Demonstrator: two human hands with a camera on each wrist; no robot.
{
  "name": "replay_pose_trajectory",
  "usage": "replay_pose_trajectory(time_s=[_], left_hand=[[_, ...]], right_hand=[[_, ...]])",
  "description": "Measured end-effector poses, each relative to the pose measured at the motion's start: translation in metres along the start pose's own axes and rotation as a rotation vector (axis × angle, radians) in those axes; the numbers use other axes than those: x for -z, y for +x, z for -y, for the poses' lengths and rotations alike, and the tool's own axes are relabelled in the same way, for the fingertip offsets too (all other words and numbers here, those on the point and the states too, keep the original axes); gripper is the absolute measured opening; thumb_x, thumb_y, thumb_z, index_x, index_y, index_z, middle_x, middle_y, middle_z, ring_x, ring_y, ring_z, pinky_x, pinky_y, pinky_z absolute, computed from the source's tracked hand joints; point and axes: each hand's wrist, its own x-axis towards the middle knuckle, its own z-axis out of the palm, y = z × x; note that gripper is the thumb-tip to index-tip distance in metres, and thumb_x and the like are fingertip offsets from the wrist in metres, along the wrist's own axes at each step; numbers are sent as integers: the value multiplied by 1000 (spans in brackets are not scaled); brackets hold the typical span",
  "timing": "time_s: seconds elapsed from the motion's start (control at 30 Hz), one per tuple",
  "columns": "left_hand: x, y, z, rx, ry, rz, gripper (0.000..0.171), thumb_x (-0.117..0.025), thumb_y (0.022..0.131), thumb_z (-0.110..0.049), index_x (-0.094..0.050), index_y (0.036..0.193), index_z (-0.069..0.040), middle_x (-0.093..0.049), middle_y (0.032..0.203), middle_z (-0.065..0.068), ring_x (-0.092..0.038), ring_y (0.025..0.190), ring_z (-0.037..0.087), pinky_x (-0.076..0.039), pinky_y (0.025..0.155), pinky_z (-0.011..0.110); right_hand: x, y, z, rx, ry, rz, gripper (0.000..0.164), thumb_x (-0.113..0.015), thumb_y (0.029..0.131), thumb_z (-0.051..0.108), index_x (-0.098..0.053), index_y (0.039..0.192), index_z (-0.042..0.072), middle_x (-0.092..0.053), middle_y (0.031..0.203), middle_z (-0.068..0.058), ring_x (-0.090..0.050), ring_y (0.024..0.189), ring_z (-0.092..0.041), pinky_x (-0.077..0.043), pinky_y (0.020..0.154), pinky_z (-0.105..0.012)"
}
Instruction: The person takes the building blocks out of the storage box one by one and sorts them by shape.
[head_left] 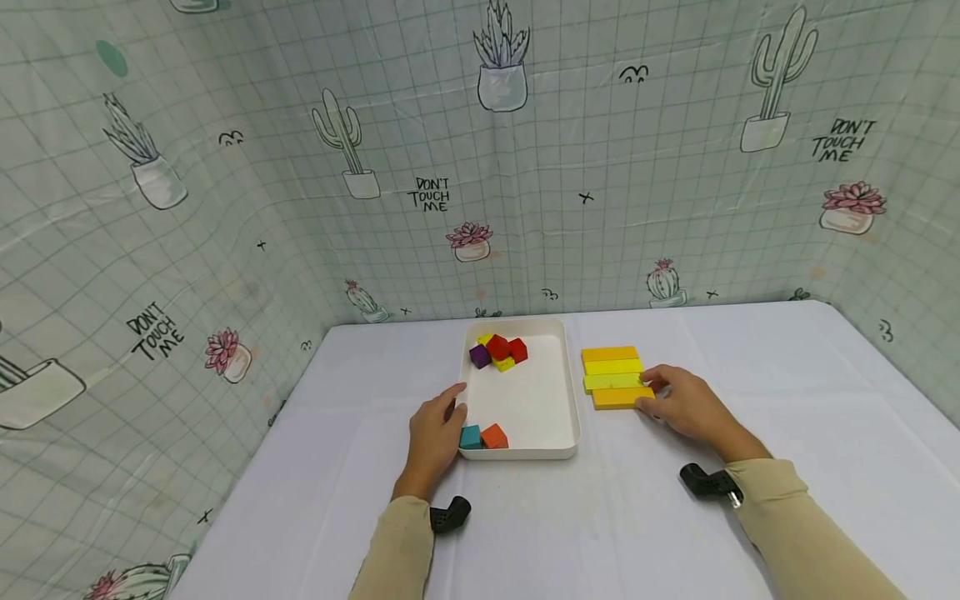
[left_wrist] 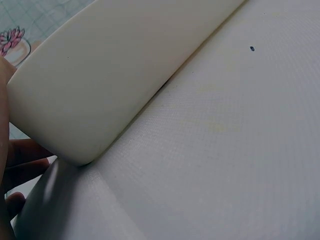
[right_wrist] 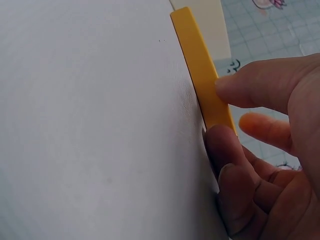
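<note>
At its left wall, a white tray (head_left: 525, 417) is gripped by my left hand (head_left: 433, 437). The thumb lies at the rim, and the fingers show past the tray's corner (left_wrist: 82, 145) in the left wrist view. Beside the tray on the right, several flat bars lie in a row. My right hand (head_left: 686, 404) is at their right ends, its thumb against the nearest orange-yellow bar (head_left: 618, 399) and fingers curled at that bar's end. The same bar (right_wrist: 200, 65) slants in the right wrist view. Behind it are a lime-yellow bar (head_left: 611, 382), a yellow bar (head_left: 607, 367) and an orange bar (head_left: 607, 354).
Inside the tray, a far cluster holds a purple cube (head_left: 480, 357), red cubes (head_left: 518, 350) and yellow cubes (head_left: 504, 364). A teal cube (head_left: 470, 437) and an orange cube (head_left: 494, 436) sit by its near wall. A white cloth (head_left: 570, 525) covers the table; a patterned curtain (head_left: 562, 150) hangs behind.
</note>
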Motion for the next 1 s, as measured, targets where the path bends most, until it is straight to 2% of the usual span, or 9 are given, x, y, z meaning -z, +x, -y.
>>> replay_pose_trajectory(time_s=[0.47,0.77,1.0], left_hand=[[-1,1,1,9,24,-3,39,-55,103,-25,-60,142,-22,-62,134,9,-53,124,30,-41,106,55],[2,2,0,9,17,-11,40,-55,102,-24,-59,142,-22,-62,135,9,-53,124,31,-41,106,55],[-2,2,4,-7,13,-2,39,-55,102,-24,-60,141,-22,-63,133,8,-54,123,30,-40,107,54]], right_hand=[[-2,-1,3,-1,3,5,50,-74,90,26,-59,127,-4,-60,116,-21,-53,92,-30,-48,82,-44],[-3,3,8,15,0,4,50,-73,90,26,-59,127,-4,-59,117,-22,-53,95,-31,-48,86,-49],[4,3,10,-12,-45,23,54,-70,91,36,-59,127,-3,-61,117,-23,-55,98,-34,-49,84,-51]])
